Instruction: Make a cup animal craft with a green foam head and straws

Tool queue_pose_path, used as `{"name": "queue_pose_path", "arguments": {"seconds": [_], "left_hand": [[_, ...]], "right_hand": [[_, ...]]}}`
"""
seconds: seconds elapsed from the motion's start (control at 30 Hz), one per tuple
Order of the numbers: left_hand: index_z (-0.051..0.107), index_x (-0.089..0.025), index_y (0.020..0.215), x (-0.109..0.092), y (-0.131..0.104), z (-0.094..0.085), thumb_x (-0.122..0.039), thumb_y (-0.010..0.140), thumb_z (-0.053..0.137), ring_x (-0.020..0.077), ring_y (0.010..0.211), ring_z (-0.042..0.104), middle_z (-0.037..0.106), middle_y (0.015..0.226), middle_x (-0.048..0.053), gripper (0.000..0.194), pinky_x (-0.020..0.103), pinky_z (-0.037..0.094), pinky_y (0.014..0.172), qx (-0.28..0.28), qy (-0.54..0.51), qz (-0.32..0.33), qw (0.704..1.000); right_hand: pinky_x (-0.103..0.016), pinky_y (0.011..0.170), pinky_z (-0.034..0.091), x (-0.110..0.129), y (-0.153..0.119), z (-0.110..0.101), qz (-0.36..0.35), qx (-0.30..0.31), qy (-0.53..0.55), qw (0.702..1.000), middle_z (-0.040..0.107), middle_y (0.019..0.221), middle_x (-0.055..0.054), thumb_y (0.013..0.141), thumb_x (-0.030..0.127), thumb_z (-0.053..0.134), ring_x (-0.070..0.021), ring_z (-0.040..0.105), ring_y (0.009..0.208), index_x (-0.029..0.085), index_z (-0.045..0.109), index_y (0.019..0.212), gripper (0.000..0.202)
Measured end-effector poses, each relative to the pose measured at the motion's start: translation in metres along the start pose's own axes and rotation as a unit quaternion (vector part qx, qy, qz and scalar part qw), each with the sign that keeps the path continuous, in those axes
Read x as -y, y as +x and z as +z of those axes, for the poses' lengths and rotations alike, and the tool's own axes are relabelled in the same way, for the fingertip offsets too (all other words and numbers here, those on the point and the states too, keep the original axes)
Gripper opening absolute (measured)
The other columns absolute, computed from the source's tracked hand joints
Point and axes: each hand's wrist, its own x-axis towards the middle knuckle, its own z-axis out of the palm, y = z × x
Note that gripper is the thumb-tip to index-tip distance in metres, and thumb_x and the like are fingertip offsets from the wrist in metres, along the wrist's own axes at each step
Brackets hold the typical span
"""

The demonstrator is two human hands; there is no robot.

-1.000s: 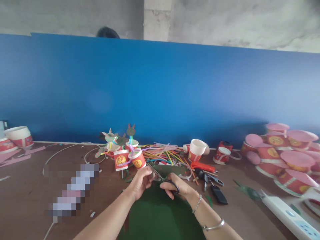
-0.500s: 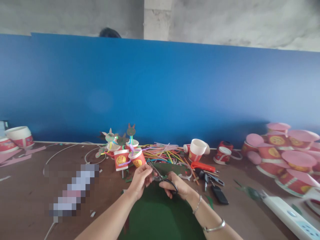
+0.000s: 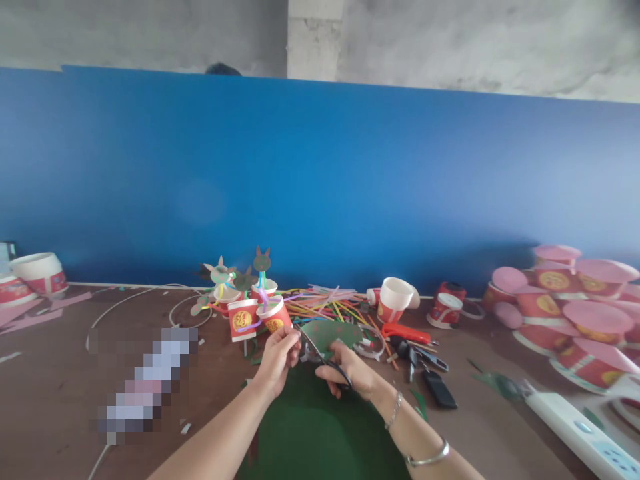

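1. Head view; clock centred between the hands, 12 pointing away from the wearer.
2. Left hand (image 3: 277, 360), 9 o'clock: thumb and forefinger nearly closed in a pinch, apparently on the near left edge of the green piece (image 3: 327, 335). Contact covered by fingers. Probable reason: to steady the edge at the blades.
3. Right hand (image 3: 353, 370), 3 o'clock: part-curled around the handles of the scissors (image 3: 314, 347). Blades aim towards 11, tips close to the left fingertips; likely angled so that they meet the pinched edge. Blade gap too small to judge.
4. Green piece: at 12, just beyond the hands, flat side up, reddish spots visible. Presumably kept between both hands for control from either side.
5. Coloured strips (image 3: 313, 308): loose heap at 12, behind the piece, probably pushed back to free working room.
6. Printed cups (image 3: 243, 321): at 10 to 11, grouped beside the left hand, with animal-shaped heads (image 3: 263, 261) standing above; upright grouping perhaps protects the heads.
7. White-rimmed cup (image 3: 395, 293): between 1 and 2, leaning slightly. Keys (image 3: 413, 360): at 3, outside the right hand.
8. Pink-topped cups (image 3: 543, 305): piled between 2 and 3, well apart, seemingly stacked to save space.
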Motion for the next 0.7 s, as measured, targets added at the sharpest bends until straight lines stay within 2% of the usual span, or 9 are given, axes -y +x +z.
{"name": "queue_pose_path", "arguments": {"seconds": [0.23,0.47,0.7], "left_hand": [[0.045,-0.016,0.058,-0.0002,0.001,0.0008,-0.022,0.063,0.065,0.0022,0.04,0.033,0.045,0.05,-0.006,0.022,0.014,0.02,0.037,0.005,0.009,0.004,1.0],[0.042,-0.016,0.055,0.0002,0.0011,-0.0002,-0.022,0.063,0.064,0.0016,0.039,0.029,0.042,0.047,-0.007,0.024,0.015,0.017,0.037,0.024,0.006,-0.002,1.0],[0.041,-0.016,0.055,-0.0029,-0.0005,0.0019,-0.021,0.061,0.064,0.0012,0.038,0.029,0.043,0.048,-0.007,0.024,0.015,0.015,0.038,0.027,0.011,-0.016,0.999]], "right_hand": [[-0.018,0.033,0.032,-0.0016,0.0028,0.0042,0.028,-0.049,-0.054,0.997,0.052,0.04,0.008,0.064,0.04,0.069,-0.0092,0.046,0.032,0.016,0.044,0.085,0.04],[-0.018,0.034,0.035,0.0057,-0.0006,0.0043,0.008,-0.033,-0.044,0.998,0.051,0.04,0.008,0.066,0.041,0.066,-0.0084,0.046,0.033,0.013,0.055,0.084,0.035],[-0.018,0.032,0.034,0.0014,0.0007,0.003,-0.001,-0.03,-0.05,0.998,0.053,0.039,0.008,0.067,0.038,0.066,-0.0088,0.046,0.032,0.016,0.045,0.081,0.034]]}}
